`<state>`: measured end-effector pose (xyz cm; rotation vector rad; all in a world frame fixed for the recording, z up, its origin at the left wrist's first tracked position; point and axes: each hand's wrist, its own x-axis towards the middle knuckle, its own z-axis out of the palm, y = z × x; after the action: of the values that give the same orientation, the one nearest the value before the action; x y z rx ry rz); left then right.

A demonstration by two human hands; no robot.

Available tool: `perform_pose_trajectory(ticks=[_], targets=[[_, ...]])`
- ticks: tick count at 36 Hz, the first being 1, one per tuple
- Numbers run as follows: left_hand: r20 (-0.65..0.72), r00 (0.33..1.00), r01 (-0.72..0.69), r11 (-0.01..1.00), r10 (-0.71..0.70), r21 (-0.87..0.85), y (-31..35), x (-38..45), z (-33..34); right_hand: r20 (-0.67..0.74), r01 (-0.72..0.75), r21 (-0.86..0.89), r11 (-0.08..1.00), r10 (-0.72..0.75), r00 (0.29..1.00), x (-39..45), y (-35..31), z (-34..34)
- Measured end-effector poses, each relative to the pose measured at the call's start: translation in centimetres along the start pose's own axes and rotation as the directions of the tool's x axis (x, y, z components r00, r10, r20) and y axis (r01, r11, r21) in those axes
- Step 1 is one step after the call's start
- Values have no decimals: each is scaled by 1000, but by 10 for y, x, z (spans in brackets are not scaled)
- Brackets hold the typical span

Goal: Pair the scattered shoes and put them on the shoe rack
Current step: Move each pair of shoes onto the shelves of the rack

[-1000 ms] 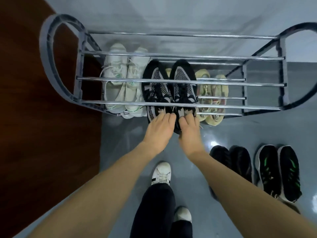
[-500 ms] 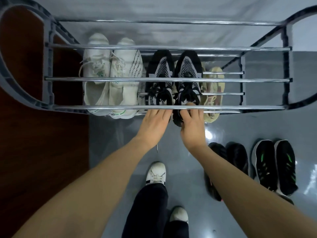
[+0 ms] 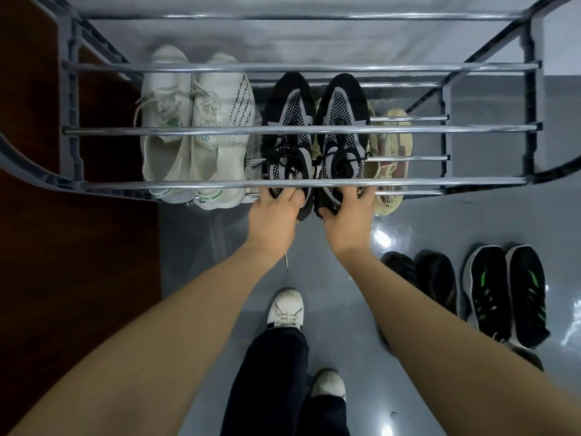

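The fingertips of the left hand [image 3: 273, 215] and the right hand [image 3: 347, 217] vanish behind the heels of the black-and-grey sneakers [image 3: 314, 136], so their grip cannot be judged. Right of the right hand, the beige sneakers [image 3: 391, 152] are largely covered by that pair. Nearer the person, the right forearm hides part of the dark shoes [image 3: 421, 278]. The shoe rack [image 3: 301, 183] runs off the top edge.

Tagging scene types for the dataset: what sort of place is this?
Likely a home entryway or hallway. A metal-bar shoe rack stands against a pale wall and holds white sneakers and black-and-grey sneakers. More pairs, such as the black-and-green sneakers, wait on the glossy grey floor.
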<state>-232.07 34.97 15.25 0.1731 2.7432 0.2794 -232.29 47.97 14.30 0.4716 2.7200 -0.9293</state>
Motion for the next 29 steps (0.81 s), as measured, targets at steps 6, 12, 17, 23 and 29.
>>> perform_pose_trajectory(ticks=[6,12,17,23,29], targets=[[-100,994,48,998,-45,27,-1,9,-7,-3,150,-24,988,-150,989,10,-1,-4],[-197,980,3,1000,3,28,1,19,-3,-59,194,-3,981,-194,979,22,-7,0],[-285,958,-3,995,31,100,0,25,-1,-40,198,-19,980,-199,979,25,-4,1],[-306,952,22,993,16,120,-1,30,6,-11,221,2,975,-221,975,27,0,-1],[-170,985,46,994,-29,98,2,33,4,12,202,-5,979,-202,979,37,-2,0]])
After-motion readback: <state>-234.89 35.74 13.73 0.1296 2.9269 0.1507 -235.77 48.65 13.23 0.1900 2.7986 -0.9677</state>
